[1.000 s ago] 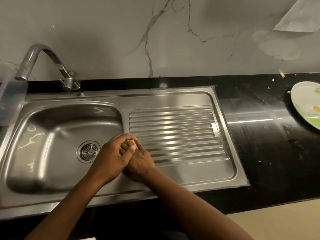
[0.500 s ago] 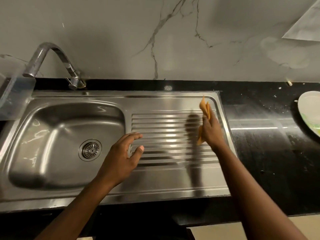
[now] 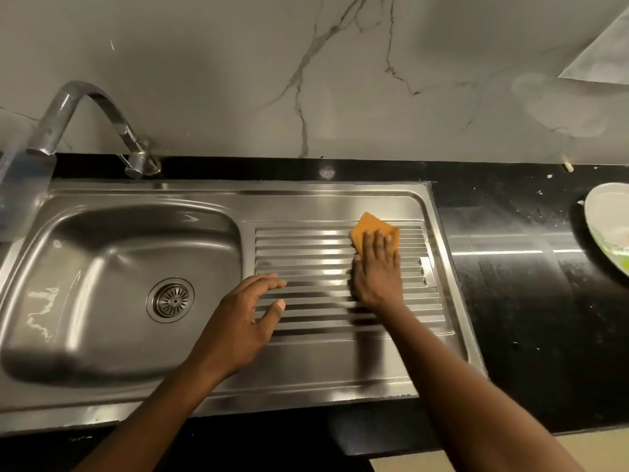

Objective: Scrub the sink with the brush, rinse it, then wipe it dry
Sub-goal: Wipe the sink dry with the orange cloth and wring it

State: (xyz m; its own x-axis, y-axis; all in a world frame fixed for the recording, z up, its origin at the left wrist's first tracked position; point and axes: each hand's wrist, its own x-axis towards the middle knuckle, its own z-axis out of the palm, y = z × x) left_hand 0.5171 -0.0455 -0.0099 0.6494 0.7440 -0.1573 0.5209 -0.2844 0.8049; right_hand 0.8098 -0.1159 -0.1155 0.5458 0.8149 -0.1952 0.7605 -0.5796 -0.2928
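— The right hand (image 3: 376, 272)?
— Fingers flat, it pressed an orange cloth (image 3: 369, 228) onto the drainboard (image 3: 306, 253) of the sink (image 3: 306, 196), near its far right corner.
— And the left hand (image 3: 243, 321)?
— It hung spread loose, empty, over the drainboard's left edge.

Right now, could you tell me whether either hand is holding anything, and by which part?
Nothing is gripped. The right hand presses flat on the near half of the orange cloth; the left hand is empty.
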